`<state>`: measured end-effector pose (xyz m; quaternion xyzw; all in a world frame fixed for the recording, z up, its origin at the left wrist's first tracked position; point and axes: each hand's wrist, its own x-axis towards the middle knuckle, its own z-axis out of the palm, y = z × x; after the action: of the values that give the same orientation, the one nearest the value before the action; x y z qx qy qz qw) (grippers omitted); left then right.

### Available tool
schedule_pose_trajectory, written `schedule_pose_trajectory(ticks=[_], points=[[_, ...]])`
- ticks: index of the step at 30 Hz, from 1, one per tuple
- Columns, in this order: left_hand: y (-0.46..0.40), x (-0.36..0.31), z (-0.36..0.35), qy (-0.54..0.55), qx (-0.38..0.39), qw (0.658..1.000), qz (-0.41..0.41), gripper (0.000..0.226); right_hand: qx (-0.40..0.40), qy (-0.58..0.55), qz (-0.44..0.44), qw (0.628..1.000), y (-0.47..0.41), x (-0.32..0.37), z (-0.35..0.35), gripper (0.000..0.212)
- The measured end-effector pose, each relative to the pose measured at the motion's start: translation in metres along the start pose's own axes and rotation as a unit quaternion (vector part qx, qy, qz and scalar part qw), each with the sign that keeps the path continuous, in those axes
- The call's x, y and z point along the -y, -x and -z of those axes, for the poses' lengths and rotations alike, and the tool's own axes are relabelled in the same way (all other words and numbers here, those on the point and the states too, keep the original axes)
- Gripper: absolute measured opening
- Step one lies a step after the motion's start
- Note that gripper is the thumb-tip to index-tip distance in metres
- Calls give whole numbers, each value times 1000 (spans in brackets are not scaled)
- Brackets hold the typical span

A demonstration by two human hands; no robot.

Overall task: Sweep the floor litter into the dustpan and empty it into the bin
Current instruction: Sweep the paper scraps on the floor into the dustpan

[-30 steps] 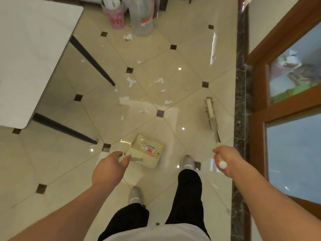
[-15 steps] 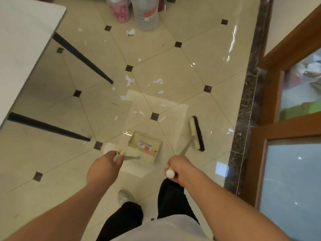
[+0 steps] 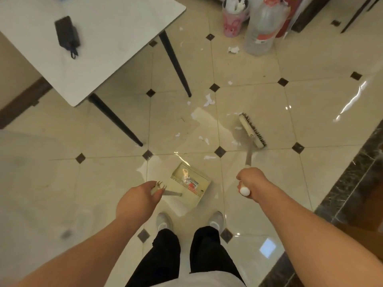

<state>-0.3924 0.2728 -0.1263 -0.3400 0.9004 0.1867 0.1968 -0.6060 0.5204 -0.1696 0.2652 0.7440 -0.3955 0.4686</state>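
**Over glossy cream tile, sweeping toward the pan**

Nearest me, my left hand is gripping the dustpan handle, my right hand clasping the broom. Beyond, paper scraps are lying beside the table; farther, the pink bin. Since a moment ago, the broom is reaching farther out.

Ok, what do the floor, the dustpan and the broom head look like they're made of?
Floor: glazed ceramic or polished stone tile, judging by the mirror-like light reflections and grout lines.
Dustpan: probably cream moulded plastic, matte, with comb teeth along its edge; painted metal can't be excluded.
Broom head: pale block, plastic or painted wood, with dark stiff bristles, probably synthetic. Its shaft looks like bare metal.
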Motion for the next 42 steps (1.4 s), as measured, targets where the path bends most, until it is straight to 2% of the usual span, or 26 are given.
schedule_pose_trajectory(ticks=[5, 8, 11, 14, 18, 22, 25, 29, 34, 38, 42], points=[[-18, 19, -9, 4, -6, 1000, 18, 37, 9, 126, -23, 992, -39, 4, -27, 8], [-31, 28, -19, 6, 12, 1000, 18, 40, 68, 177, -45, 981, -20, -17, -56, 8], [-42, 34, -21, -3, 17, 1000, 11, 39, 125, 231, -37, 964, 15, -42, -69, 18], [-52, 41, -17, -14, 18, 1000, 5, 39, 163, 178, -43, 969, 50, -34, -57, 13], [-54, 56, -8, -4, 45, 999, 5, 39, 147, 99, -60, 982, 80, -4, -36, 16], [-46, 78, 0, 20, 43, 999, 12, 37, 121, 126, -15, 985, 88, 25, -55, 16], [-40, 96, 3, 22, 29, 999, 18, 37, 81, 137, 22, 987, 62, 46, -87, 12], [-33, 127, 9, 36, 15, 998, 40, 36, 54, 181, 42, 981, 19, 58, -151, 11], [-32, 170, 13, 38, 19, 996, 83, 33, 91, 314, 20, 945, 16, 32, -220, 9], [-35, 196, 15, 27, 38, 996, 79, 33, 148, 432, 10, 890, 61, 2, -238, 28], [-41, 216, 23, 57, 41, 995, 77, 31, 154, 350, -24, 924, 104, 26, -227, 49]])
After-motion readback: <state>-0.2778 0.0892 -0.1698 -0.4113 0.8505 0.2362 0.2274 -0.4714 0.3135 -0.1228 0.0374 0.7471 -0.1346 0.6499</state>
